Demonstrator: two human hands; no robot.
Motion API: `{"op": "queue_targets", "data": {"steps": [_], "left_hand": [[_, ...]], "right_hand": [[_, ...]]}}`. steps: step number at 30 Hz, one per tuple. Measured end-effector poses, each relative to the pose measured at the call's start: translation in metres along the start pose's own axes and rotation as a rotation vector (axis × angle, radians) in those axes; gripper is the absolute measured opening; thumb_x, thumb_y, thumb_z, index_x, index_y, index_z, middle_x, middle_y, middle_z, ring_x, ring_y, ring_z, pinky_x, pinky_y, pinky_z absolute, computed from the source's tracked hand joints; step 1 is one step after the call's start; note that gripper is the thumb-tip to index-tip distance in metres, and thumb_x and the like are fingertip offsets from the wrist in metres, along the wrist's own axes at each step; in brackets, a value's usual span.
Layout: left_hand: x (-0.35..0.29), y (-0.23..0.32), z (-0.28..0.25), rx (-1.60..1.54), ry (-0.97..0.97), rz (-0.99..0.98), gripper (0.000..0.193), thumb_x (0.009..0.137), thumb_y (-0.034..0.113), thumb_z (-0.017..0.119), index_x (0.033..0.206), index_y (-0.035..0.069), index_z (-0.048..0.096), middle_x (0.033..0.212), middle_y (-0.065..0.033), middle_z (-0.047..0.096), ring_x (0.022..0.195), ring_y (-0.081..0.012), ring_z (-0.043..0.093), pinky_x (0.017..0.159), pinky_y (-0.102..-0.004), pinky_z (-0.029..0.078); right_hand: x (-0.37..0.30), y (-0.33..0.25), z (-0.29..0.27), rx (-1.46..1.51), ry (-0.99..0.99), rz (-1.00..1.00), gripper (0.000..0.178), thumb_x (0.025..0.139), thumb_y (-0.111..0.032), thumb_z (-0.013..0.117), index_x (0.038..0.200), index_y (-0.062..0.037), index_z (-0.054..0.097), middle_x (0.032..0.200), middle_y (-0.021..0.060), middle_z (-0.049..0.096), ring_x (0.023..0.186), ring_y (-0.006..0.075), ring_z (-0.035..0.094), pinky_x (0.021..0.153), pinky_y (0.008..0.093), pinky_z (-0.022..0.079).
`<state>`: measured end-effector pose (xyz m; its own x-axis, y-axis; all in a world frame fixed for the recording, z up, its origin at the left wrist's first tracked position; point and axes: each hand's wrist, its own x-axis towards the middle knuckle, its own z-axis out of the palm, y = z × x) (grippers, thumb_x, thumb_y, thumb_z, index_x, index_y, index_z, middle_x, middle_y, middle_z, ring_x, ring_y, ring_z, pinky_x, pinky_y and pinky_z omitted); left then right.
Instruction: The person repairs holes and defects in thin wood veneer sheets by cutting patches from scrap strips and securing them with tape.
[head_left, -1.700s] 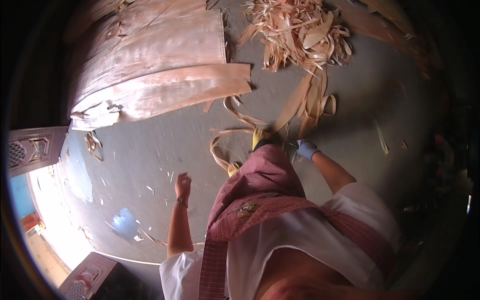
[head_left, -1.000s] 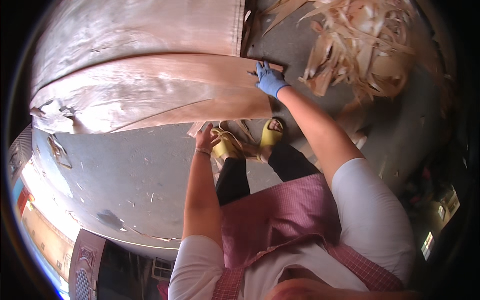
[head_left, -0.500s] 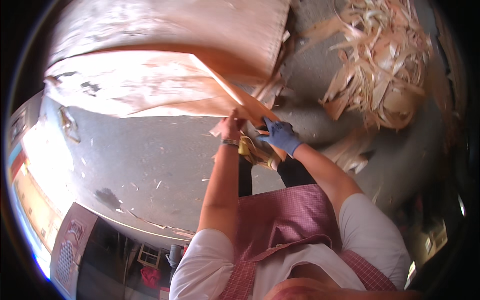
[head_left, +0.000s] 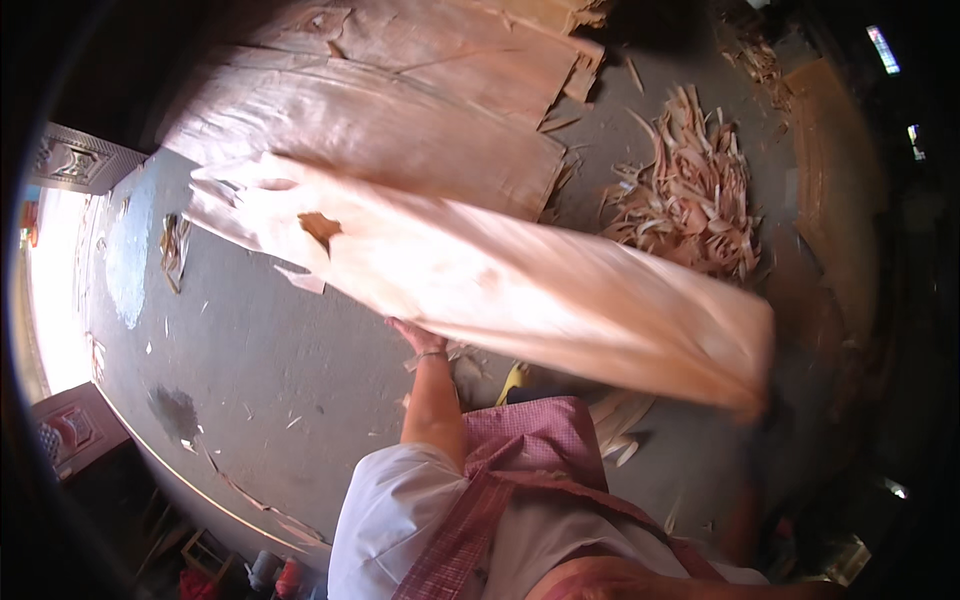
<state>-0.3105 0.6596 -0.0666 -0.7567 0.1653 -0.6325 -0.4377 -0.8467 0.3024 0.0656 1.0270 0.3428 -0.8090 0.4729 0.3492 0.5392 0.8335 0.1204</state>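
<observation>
A long, pale wood veneer sheet (head_left: 480, 280) stretches slantwise across the view in front of me, its right part blurred by motion. It has a torn hole and a ragged edge toward its far left end. My left hand (head_left: 418, 338) is bare and grips the sheet's near edge, its fingers partly hidden under it. At the sheet's right corner, in deep shadow, my right hand (head_left: 757, 435) is a dark smear; the corner is drawn up to it, though the fingers do not show.
Flat veneer sheets (head_left: 400, 110) lie stacked beyond. A heap of veneer scraps (head_left: 690, 190) is on the floor at the far right, with a large brown sheet (head_left: 835, 190) past it. More scraps (head_left: 174, 248) lie at left, near a patterned door panel (head_left: 75, 430).
The sheet's right end has swung out to the right with my right hand, which was near my left hand before. My left hand has shifted slightly left and nearer. The view has turned.
</observation>
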Motion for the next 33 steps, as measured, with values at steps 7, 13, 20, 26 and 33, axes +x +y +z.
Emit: {"op": "queue_targets", "data": {"steps": [7, 13, 20, 26, 33], "left_hand": [[0.053, -0.130, 0.275, 0.080, -0.096, 0.094, 0.092, 0.085, 0.078, 0.033, 0.144, 0.007, 0.032, 0.145, -0.0096, 0.036, 0.131, -0.0284, 0.035, 0.112, -0.0393, 0.027], [0.057, -0.159, 0.585, 0.199, -0.435, 0.161, 0.079, 0.092, 0.069, 0.024, 0.135, 0.005, 0.042, 0.135, -0.0119, 0.046, 0.124, -0.0288, 0.043, 0.110, -0.0437, 0.031], [0.057, -0.173, 0.889, 0.539, -0.621, 0.981, 0.076, 0.095, 0.064, 0.025, 0.139, 0.002, 0.036, 0.137, -0.0142, 0.044, 0.120, -0.0288, 0.049, 0.103, -0.0414, 0.040], [0.097, -0.276, 1.097, 0.563, -0.565, 1.194, 0.079, 0.096, 0.064, 0.020, 0.141, 0.001, 0.035, 0.143, -0.0151, 0.039, 0.123, -0.0273, 0.048, 0.103, -0.0379, 0.042], [0.184, -0.496, 1.325, 0.207, -0.815, 0.396, 0.077, 0.092, 0.066, 0.037, 0.140, 0.007, 0.039, 0.142, -0.0107, 0.043, 0.128, -0.0243, 0.042, 0.109, -0.0384, 0.031]], "right_hand": [[-0.154, 0.247, 0.046, -0.341, -0.151, 0.603, 0.035, 0.092, -0.034, 0.057, 0.111, -0.0044, 0.061, 0.096, 0.0155, 0.064, 0.087, 0.0321, 0.060, 0.078, 0.0412, 0.051], [-0.115, 0.290, 0.202, -0.247, -0.246, 0.679, 0.022, 0.094, -0.022, 0.051, 0.108, -0.0081, 0.062, 0.097, 0.0146, 0.063, 0.092, 0.0337, 0.059, 0.081, 0.0426, 0.049], [0.236, 0.396, 0.348, -0.019, -0.009, 0.352, 0.017, 0.084, -0.026, 0.058, 0.075, -0.0131, 0.065, 0.069, 0.0107, 0.063, 0.065, 0.0276, 0.062, 0.062, 0.0409, 0.050], [0.492, 0.502, 0.439, -0.107, 0.075, 0.403, 0.012, 0.084, -0.025, 0.058, 0.079, -0.0143, 0.062, 0.069, 0.0099, 0.063, 0.062, 0.0283, 0.063, 0.055, 0.0434, 0.049], [0.605, 0.694, 0.476, -0.107, -0.274, 0.579, 0.016, 0.085, -0.023, 0.054, 0.079, -0.0110, 0.063, 0.076, 0.0104, 0.065, 0.068, 0.0294, 0.064, 0.062, 0.0416, 0.051]]}}
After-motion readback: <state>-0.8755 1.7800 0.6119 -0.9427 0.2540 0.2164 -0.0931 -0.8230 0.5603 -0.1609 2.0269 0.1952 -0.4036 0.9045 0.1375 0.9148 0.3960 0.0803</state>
